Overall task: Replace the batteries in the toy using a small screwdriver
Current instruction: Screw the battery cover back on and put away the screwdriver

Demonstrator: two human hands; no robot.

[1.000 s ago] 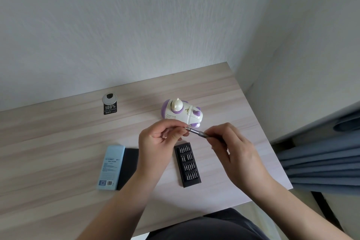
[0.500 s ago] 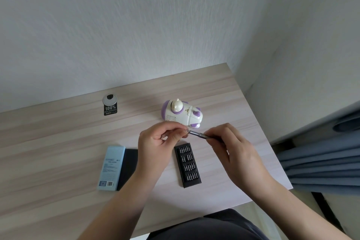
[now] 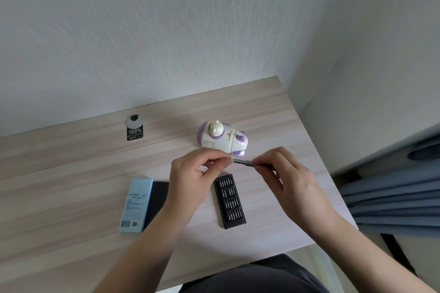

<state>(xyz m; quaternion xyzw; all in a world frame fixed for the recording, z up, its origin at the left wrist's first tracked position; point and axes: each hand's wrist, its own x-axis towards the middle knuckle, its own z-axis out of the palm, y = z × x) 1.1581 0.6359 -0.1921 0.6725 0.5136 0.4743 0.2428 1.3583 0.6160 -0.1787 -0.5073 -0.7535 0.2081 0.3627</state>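
- Dark-clothed lap [image 3: 257, 276]: nearest item, bottom centre, cut off by the lower frame edge.
- Forearms: rising from the near edge, left and right, both cropped at the bottom.
- Bit tray [image 3: 229, 201]: black, oblong, flat on the table [image 3: 59, 173]; long axis near to far, slightly tilted; rows of small metal bits, individual types too small to make out.
- Blue box [image 3: 137, 204]: pale blue, oblong, left of the tray; long axis near to far; barcode at the near end, print illegible. Dark sleeve [image 3: 158, 195] touching its right side, partly covered by the left forearm.
- Left hand [image 3: 192, 173]: above the table, thumb and forefinger pinched together at the screwdriver's tip; whatever sits between the fingertips hidden.
- Screwdriver [image 3: 245, 162]: slim, grey metal, held in the air between both hands, above the far end of the tray and just near of the toy; long axis left to right, tip pointing left, slightly far; handle end concealed inside the right hand.
- Right hand [image 3: 285, 178]: fingers curled round the screwdriver's shaft.
- Toy [image 3: 222, 139]: white and purple, resting on the table, untouched, just beyond the hands; long axis left to right; small white figure on top; underside hidden.
- Round grommet [image 3: 134, 121] with black "100%" label [image 3: 135, 133]: far left, near the wall; smaller print unreadable.
- Grey-blue curtain [image 3: 390, 192]: right of the table, cut off by the frame edge.
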